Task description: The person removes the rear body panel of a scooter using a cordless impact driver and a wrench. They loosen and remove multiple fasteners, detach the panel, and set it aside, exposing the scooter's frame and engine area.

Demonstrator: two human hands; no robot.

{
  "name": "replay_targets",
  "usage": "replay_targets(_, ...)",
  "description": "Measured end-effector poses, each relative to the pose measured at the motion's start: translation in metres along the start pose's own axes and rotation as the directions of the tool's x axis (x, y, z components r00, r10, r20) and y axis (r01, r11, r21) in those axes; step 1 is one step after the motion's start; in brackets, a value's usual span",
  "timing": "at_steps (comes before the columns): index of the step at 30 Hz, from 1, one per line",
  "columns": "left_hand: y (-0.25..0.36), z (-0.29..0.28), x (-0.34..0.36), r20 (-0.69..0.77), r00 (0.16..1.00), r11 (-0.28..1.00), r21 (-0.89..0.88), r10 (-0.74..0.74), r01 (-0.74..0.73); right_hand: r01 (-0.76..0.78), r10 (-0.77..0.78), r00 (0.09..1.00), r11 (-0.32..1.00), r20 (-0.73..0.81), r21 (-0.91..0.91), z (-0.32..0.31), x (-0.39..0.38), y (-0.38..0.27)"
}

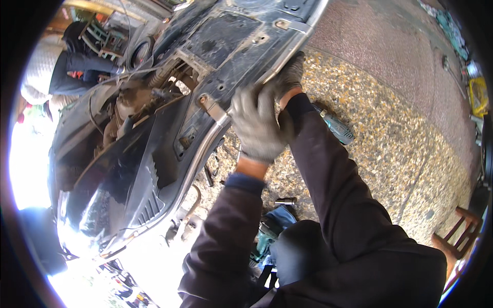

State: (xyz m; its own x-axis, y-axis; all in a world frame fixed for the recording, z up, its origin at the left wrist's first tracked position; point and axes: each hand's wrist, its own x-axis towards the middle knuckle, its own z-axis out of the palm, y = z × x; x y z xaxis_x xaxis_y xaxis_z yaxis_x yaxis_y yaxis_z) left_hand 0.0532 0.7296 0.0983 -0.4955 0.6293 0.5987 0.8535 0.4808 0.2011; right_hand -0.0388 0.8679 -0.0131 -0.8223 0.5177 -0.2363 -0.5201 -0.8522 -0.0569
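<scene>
Ground: speckled stone floor [390,154] is lying under everything.
Panel: grimy black scooter body panel [226,46], metal-edged, is tilting.
Hands: gloved left hand [257,126] and right hand [287,77] are clamping fingers on its edge.

A speckled pebble-stone floor [411,169] carried the work, meeting a smoother band of reddish paving [380,46] toward the top of the frame. A teal power tool [336,128] lay on the pebbled surface just beside a dark sleeve, and a second teal power tool [264,241] rested lower down, close to a small metal socket [285,201]. A few dark metal parts [208,174] lay scattered under the edge of a stripped scooter body [154,128], which stood on the same floor. At the right edge, a wooden stool [459,233] stood on the stone.
</scene>
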Motion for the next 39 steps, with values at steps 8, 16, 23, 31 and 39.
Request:
replay_targets(8, -0.076, -0.07, -0.156, 0.391, 0.423, -0.31, -0.918, -0.817, 0.248, 0.046, -0.023, 0.988, 0.989, 0.156, -0.142, -0.026, 0.006, 0.001)
replay_targets(16, -0.07, -0.095, -0.164, 0.44, 0.164, -0.432, -0.898, -0.883, 0.079, -0.122, 0.107, 0.972, 0.991, 0.208, 0.058, -0.024, -0.019, -0.016)
replay_targets(23, -0.065, -0.103, -0.167, 0.417, 0.214, -0.438, -0.897, -0.883, -0.06, -0.167, 0.156, 0.978, 0.984, 0.137, 0.068, -0.021, -0.038, -0.025)
replay_targets(31, -0.072, -0.056, -0.138, 0.377, 0.231, -0.442, -0.783, -0.897, -0.437, -0.105, 0.092, 0.96, 0.994, 0.265, 0.033, -0.01, -0.017, -0.002)
replay_targets(39, -0.073, -0.049, -0.133, 0.329, 0.164, -0.367, -0.8, -0.93, -0.474, 0.098, -0.061, 0.982, 0.974, 0.179, -0.206, 0.005, -0.022, 0.006)
